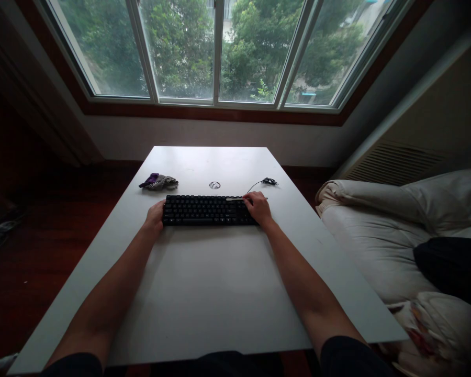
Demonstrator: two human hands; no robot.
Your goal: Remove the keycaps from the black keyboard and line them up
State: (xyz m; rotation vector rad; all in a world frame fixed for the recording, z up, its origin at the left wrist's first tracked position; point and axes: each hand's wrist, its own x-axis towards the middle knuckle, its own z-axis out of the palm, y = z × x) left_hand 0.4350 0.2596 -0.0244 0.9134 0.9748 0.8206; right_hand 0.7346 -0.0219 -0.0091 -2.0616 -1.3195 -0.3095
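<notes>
Keyboard [202,210] sits flat on the white table [204,293], long side toward the person, a hand at each end. All places below are relative to it.

Hands: left hand [156,214] grips the left end; can't tell whether any fingers are tucked underneath. Right hand [258,207] is over the right end, fingers pinching a thin pale stick [234,199] that lies across the upper right keys. Can't tell if the tip touches a keycap or hovers.

Risks, my read:
- Stick pressed too hard or angled under a cap: key pops off or gets scratched.
- Left grip slackens while the stick pushes sideways: board skids, since the table looks smooth.
- Cable bundle [269,181] sits beyond the right end, thin strand leading toward the right hand. A wrist or stick could snag it and drag the bundle.
- Board shoved away from the person: it bumps the grey and purple cloth [159,181] beyond the left end, or the small dark-edged round item [214,185] beyond the middle. Can't make out what that one is.

Looks: matte black case and keys, low and rectangular, tightly packed rows. Legends too small to read. No gaps evident where keys show; right end partly hidden by the hand. Dust or dirt: can't tell at this size.
</notes>
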